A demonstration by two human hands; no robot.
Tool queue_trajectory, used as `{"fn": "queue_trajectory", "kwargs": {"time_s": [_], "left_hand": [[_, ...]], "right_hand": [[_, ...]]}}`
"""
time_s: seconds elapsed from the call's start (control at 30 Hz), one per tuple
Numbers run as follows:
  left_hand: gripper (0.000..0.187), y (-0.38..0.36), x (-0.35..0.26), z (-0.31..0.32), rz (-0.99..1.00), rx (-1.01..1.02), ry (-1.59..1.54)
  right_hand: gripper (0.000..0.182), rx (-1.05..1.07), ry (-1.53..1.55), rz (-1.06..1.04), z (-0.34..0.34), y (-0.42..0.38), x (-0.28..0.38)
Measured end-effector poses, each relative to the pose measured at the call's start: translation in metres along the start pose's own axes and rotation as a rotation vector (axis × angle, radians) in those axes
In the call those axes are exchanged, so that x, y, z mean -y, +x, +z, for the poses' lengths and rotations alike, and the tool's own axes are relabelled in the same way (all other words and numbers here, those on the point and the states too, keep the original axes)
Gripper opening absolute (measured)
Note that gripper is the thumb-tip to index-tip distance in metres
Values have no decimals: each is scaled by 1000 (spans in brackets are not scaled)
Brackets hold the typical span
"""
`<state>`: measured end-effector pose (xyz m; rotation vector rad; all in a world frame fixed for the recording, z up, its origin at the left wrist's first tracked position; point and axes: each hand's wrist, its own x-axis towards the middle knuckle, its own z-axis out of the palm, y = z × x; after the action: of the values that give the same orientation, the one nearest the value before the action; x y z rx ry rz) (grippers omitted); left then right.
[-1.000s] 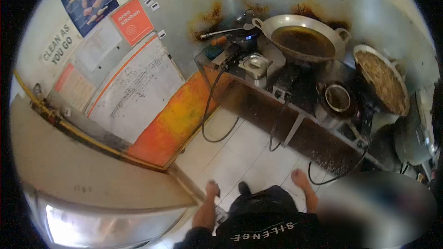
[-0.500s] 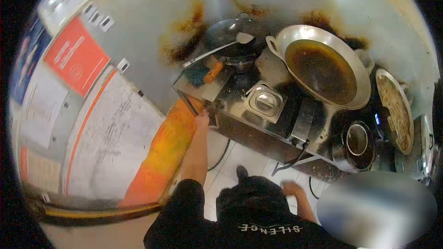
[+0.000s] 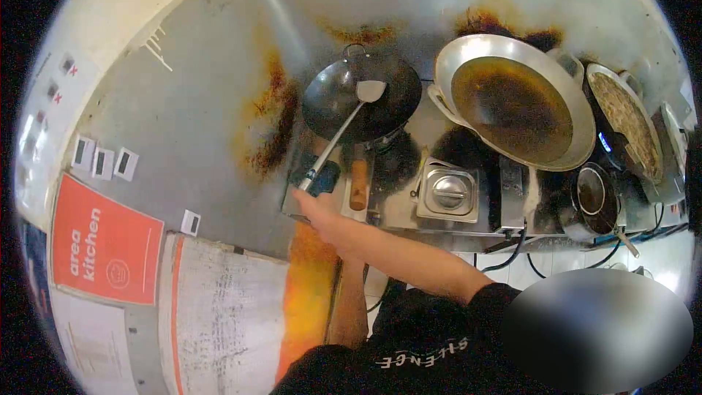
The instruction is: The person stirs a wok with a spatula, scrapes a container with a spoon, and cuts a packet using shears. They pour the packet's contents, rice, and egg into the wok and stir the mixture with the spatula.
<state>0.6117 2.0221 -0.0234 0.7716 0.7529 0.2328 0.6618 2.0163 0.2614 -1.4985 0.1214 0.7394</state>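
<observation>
Spatula (image 3: 351, 113) is lying with its blade in the black wok (image 3: 363, 95) at the back left of the stove, and its long handle is being reached for at the low end, where it sticks out over the front edge of the counter (image 3: 387, 213). The right hand (image 3: 311, 203) is stretched across the body toward that handle end; the fingers seem to be touching or just closing on the grip, though how far they are closed cannot be told from this angle. The left hand is hidden: only the left forearm (image 3: 349, 307) is showing, hanging down beneath the right arm.

An orange-handled tool (image 3: 357, 184) is lying just beside the spatula handle, and a lidded steel container (image 3: 448, 194) is sitting to the right of it. A large pan of dark oil (image 3: 512, 102) is standing next to the wok.

A risk is being run here: if the handle is levered down at its far end, the blade could be flicked up out of the wok, or the wok could be tipped on its burner. The neighbouring tool could also be knocked off the counter by the reaching arm.
</observation>
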Motion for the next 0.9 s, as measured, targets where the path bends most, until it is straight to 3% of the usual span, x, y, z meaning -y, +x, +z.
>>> {"fn": "queue_trajectory", "kwargs": {"time_s": [0.1, 0.17, 0.23, 0.27, 0.3, 0.33, 0.37, 0.43, 0.47, 0.53, 0.57, 0.67, 0.73, 0.77, 0.87, 0.9], "left_hand": [[35, -7, 13, 4, 157, -80, 132], [34, -24, 19, 12, 310, -160, 276], [34, -50, 4, 16, 473, -250, 445], [32, -71, -18, 31, 512, -272, 479], [31, -92, -40, 48, 550, -295, 515], [30, -108, -57, 62, 579, -319, 551], [29, -111, -63, 67, 645, -123, 409], [32, -130, -103, 100, 274, 146, 143], [34, -136, -123, 119, 90, 280, 14], [37, -129, -144, 158, -89, 442, -147], [38, -127, -148, 170, -183, 521, -222], [34, -121, -164, 187, -268, 431, -78], [32, -126, -168, 193, -211, 402, -66], [31, -130, -171, 198, -197, 366, -73], [23, -152, -189, 213, -197, 356, -60], [22, -167, -199, 220, -220, 363, -27]], "right_hand": [[25, -136, 302, 135, 40, 36, 13], [21, -84, 644, 77, 36, 36, 29], [12, -268, 195, -131, 24, 85, 13], [16, -80, 100, -185, -17, 45, 52], [35, -247, 58, -316, -42, 48, 53], [33, -233, -87, -348, -79, 40, 70], [32, -154, -294, -349, -120, 26, 93], [33, -9, -754, -329, -174, -4, 140], [30, -48, -965, -238, -174, -40, 176], [27, -141, -1463, -593, -183, -21, 190], [28, -193, -1468, -538, -169, -35, 204], [27, -70, -1833, -501, -160, -61, 255], [27, 131, -1886, -589, -173, -73, 285], [28, 166, -1800, -312, -159, -99, 299], [29, 97, -1925, -491, -139, -91, 267], [28, -24, -1861, -481, -134, -75, 246]]}}
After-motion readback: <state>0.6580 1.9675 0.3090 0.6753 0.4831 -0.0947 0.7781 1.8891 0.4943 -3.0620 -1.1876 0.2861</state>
